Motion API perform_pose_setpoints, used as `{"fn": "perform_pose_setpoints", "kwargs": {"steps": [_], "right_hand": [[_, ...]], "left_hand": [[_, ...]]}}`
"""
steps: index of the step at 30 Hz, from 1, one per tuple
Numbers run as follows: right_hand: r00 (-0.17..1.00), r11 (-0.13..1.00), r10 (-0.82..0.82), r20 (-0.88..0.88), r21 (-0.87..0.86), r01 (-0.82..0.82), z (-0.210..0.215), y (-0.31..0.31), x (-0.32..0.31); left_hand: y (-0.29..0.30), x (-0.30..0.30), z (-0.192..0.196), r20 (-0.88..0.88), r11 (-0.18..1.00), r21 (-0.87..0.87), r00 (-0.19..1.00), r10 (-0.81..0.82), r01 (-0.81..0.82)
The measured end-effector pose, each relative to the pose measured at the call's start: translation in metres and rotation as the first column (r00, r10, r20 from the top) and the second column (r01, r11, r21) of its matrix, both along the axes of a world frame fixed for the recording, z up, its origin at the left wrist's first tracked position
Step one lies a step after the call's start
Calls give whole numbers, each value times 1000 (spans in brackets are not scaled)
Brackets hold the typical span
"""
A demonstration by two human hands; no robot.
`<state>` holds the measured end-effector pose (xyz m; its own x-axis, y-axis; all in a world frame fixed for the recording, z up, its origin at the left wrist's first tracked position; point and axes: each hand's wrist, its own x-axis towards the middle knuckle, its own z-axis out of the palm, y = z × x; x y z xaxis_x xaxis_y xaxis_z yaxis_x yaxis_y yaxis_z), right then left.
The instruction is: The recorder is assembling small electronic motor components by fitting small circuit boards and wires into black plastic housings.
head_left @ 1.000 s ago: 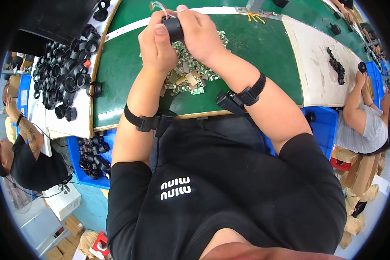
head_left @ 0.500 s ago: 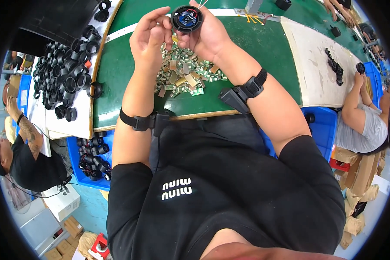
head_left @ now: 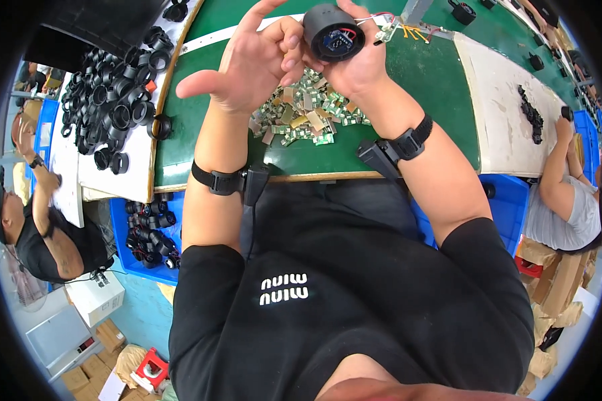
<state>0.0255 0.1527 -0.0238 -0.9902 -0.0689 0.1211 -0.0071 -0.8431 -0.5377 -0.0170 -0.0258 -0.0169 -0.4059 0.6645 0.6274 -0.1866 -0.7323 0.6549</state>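
right hand (head_left: pixel 358 63) grips black housing (head_left: pixel 332 32); left hand (head_left: pixel 251 63) open.

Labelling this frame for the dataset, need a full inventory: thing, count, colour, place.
Round housing: one, black, blue board and red wires inside, held in right hand.
Small circuit boards: a pile, green and tan, on the mat under the hands.
Work mat: one, green, bench top.
Ring parts: many, black, heaped on the white sheet at left.
Blue bin: one, black parts inside, below bench at left.
Co-workers: two, far left and far right.
Left hand: open, fingertips at the housing.
Right hand: grips the housing.
Wristbands: two, black, one per forearm.
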Motion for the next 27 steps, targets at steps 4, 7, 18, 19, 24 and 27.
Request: {"fn": "perform_pose_setpoints", "kwargs": {"steps": [4,7,18,19,24,27], "right_hand": [[993,996,93,-76,19,-92,38,0,26],[998,997,32,-62,77,-27,22,-3,16],[823,746,-382,-420,386,543,29,-17,17],[789,657,-388,-476,458,599,30,-18,17],[897,782,-257,-358,468,411,33,-15,21],[914,793,-323,-247,456,403,35,-16,18]], "left_hand": [[-7,3,6,85,977,73,975,-204,198],[0,2,12,37,949,113,953,-301,295],[6,24,18,-249,655,-229,693,676,-721],[4,22,15,-247,658,-227,696,674,-718],[1,22,11,-207,690,-355,773,600,-631],[0,16,7,-143,799,-323,861,488,-507]]}}
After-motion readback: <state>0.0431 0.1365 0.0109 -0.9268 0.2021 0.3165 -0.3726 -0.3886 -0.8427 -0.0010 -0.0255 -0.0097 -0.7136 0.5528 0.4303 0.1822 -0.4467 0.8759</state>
